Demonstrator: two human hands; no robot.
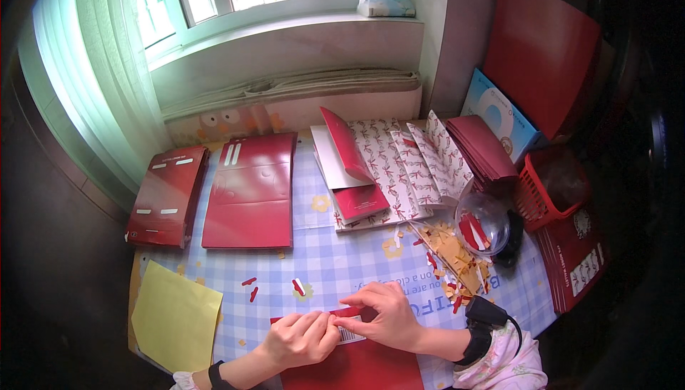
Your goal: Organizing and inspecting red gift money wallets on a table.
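Now, hands: we count two, both low at the near table edge.
Left hand: fingers curled, pinching the left end of a small red strip.
Right hand: fingertips pressed on the same strip.
Red strip: one, lying on the red sheet by its white label.
Flat red folders: two, and, side by side at far left.
Yellow paper: one.
Clear bowl: one, holding red strips.
Red basket: one.
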